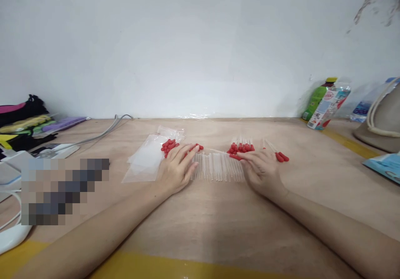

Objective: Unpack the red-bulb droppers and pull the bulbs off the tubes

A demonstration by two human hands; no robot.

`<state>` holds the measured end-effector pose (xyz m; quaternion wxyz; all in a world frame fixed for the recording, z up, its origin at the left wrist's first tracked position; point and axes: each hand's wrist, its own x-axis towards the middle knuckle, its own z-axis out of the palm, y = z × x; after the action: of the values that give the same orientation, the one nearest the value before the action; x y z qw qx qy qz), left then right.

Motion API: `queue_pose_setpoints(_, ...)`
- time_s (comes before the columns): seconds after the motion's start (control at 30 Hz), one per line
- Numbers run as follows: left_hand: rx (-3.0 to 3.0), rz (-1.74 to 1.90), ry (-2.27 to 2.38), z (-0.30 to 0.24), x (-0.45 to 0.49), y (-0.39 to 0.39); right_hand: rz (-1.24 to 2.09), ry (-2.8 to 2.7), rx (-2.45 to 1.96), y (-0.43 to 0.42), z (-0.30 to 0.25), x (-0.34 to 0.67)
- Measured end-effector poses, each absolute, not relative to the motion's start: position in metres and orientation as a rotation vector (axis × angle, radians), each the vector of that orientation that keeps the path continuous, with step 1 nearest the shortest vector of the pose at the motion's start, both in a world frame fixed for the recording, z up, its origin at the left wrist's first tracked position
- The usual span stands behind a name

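My left hand (178, 168) rests low over the table with its fingers stretched forward and the thumb apart. Its fingertips are beside a few red rubber bulbs (200, 147), and more red bulbs (169, 145) lie heaped just beyond its knuckles. Between the hands, a row of thin clear tubes (215, 167) lies side by side. My right hand (262, 168) has its fingers closed at the red bulb of a dropper (235, 156), whose thin tube points left above the row. Behind that hand are several droppers with red bulbs (246, 147), their tubes pointing away.
Clear plastic bags (144, 156) lie left of the left hand. Two loose droppers (281, 157) are right of the right hand. Bottles (329, 104) and a beige hat (384, 116) stand at the far right. Cables (103, 134), packets and a blurred patch occupy the left side.
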<state>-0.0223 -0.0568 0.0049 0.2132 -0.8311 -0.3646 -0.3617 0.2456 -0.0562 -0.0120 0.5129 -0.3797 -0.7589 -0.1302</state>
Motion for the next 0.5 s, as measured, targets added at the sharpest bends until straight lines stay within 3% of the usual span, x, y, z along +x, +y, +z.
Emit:
queue_pose_setpoints(0.3,-2.359,-0.916,-0.705,0.001,-0.003,-0.059,-0.090,-2.016,-0.662,-0.072,-0.013,0.222)
queue_pose_setpoints(0.5,-2.385,-0.902,-0.636,-0.002,0.003,-0.057,-0.164,-2.083,-0.749,-0.067,-0.015,0.219)
